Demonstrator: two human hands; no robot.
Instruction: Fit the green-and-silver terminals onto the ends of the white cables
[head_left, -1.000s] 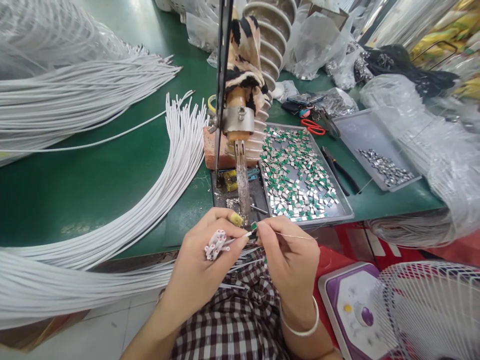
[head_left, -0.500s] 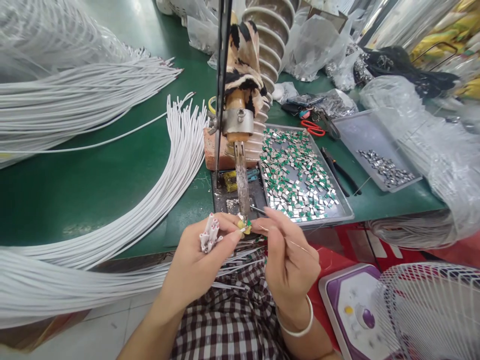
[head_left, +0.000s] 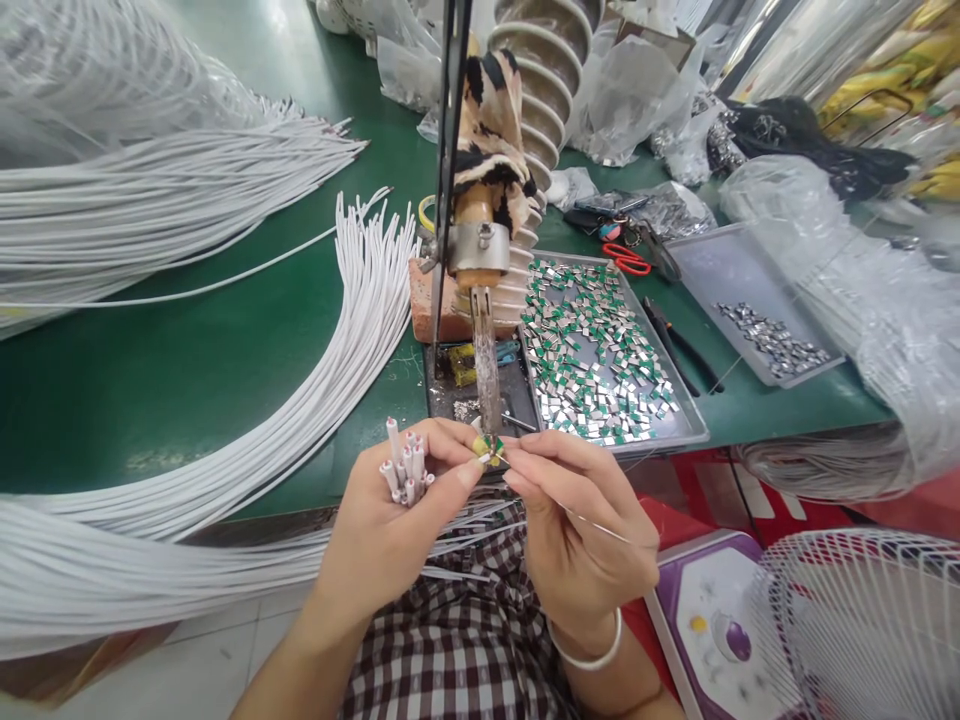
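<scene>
Holding the bare left hand [head_left: 401, 515] at eight o'clock of the iron's tip, with forearm slanting up from seven and thumb side uppermost. Gripping in its curled fingers a bundle of slim white cables [head_left: 409, 470], with pinkish cut ends pointing towards twelve. Pinching a single white cable end [head_left: 484, 459] between left thumb and index finger, aimed at three o'clock, with a yellow rubbery fingertip cover [head_left: 478, 446] worn just behind. Placing that end at a small green circuit board [head_left: 500, 447], touching or just beside, too small to tell.

Keeping the bare right hand [head_left: 592, 510] at four o'clock, with knuckles raised and forearm rising from five. Closing its thumb and fingers on a thin silvery wire [head_left: 600, 525], trailed back across the hand. Wearing a white bangle [head_left: 589, 664] on that wrist.

Meeting directly under a soldering iron with a stained grey metal shaft [head_left: 486, 380], mounted at twelve o'clock above the green counter [head_left: 187, 370]. Facing at two o'clock a shallow grey tray [head_left: 675, 441] of small green-and-silver boards [head_left: 570, 345], then black-handled pliers [head_left: 694, 360]; at ten, a thick sheaf of white cables [head_left: 345, 350].

Showing at four o'clock, on a purple-and-white control panel [head_left: 705, 640], markings too small to read.
</scene>
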